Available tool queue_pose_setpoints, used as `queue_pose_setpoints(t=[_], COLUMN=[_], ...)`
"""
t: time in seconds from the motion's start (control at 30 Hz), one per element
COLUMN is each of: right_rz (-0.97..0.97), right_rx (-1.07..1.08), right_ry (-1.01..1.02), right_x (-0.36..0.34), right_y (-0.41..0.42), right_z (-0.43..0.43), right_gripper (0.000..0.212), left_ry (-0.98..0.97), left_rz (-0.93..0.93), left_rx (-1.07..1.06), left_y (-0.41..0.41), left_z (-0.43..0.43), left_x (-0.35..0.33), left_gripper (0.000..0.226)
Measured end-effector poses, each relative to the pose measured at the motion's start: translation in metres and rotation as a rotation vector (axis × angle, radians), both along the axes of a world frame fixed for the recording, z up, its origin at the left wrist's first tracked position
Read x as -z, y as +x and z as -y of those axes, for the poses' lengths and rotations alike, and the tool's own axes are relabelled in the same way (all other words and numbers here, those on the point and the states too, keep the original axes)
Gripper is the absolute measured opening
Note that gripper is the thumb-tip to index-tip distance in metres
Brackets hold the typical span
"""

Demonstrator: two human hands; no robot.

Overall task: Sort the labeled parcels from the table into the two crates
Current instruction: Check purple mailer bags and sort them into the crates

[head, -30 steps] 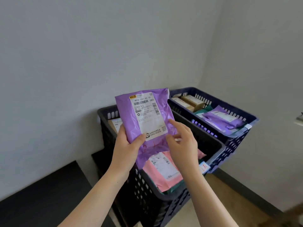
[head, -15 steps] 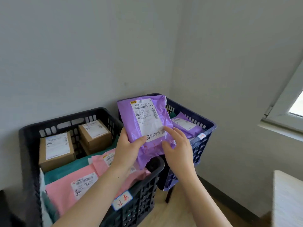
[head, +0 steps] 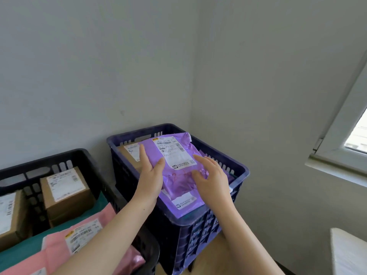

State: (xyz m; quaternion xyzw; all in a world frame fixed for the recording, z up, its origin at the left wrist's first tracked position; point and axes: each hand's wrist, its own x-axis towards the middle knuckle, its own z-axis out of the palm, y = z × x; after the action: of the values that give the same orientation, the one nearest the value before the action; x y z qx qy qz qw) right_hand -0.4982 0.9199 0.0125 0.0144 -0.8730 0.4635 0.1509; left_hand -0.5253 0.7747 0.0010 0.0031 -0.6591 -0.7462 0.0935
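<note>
Now | purple parcel (head: pixel 177 176) lowered onto blue crate (head: pixel 241 171) | left hand (head: pixel 150 176) grip pinches it | right hand (head: pixel 214 176) grip apart

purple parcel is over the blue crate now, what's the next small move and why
Probably lower the purple parcel the last bit and let go. It hangs over the blue crate, label up, just above a second purple parcel lying inside. The left hand pinches its left edge, thumb on top; the right hand only rests open fingers on it.
</note>
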Motion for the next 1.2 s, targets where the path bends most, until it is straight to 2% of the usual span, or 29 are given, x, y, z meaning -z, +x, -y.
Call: queue_pose_setpoints(t=[0.33, 0.53, 0.83, 0.93, 1.0, 1.07, 1.13, 1.2], right_rz=[0.070, 0.153, 0.143, 0.144, 0.160, 0.200, 0.275, 0.336], right_rx=[-0.026, -0.075, -0.226, -0.319, -0.481, -0.688, -0.843, -0.924], right_ry=[0.088, 0.099, 0.160, 0.197, 0.269, 0.386, 0.564, 0.731], right_x=[0.010, 0.031, 0.027, 0.022, 0.022, 0.025, 0.032, 0.041], right_y=[-0.105, -0.134, -0.183, -0.191, -0.192, -0.191, -0.192, -0.193], right_z=[-0.028, -0.051, -0.084, -0.085, -0.080, -0.073, -0.064, -0.057], right_gripper=[0.041, 0.041, 0.044, 0.043, 0.043, 0.047, 0.067, 0.086], left_ry=[-0.179, -0.280, -0.375, -0.479, -0.616, -0.877, -1.312, -1.741], left_rz=[0.184, 0.286, 0.279, 0.320, 0.365, 0.454, 0.574, 0.581], left_rx=[-0.025, -0.120, -0.405, -0.406, -0.357, -0.264, -0.156, -0.119], left_y=[-0.088, -0.103, -0.109, -0.107, -0.103, -0.097, -0.089, -0.083], left_z=[-0.014, -0.016, -0.009, -0.014, -0.018, -0.021, -0.025, -0.029], left_x=[-0.001, 0.015, 0.016, 0.020, 0.024, 0.024, 0.024, 0.025], left_gripper=[0.059, 0.060, 0.018, 0.012, 0.010, 0.012, 0.044, 0.078])
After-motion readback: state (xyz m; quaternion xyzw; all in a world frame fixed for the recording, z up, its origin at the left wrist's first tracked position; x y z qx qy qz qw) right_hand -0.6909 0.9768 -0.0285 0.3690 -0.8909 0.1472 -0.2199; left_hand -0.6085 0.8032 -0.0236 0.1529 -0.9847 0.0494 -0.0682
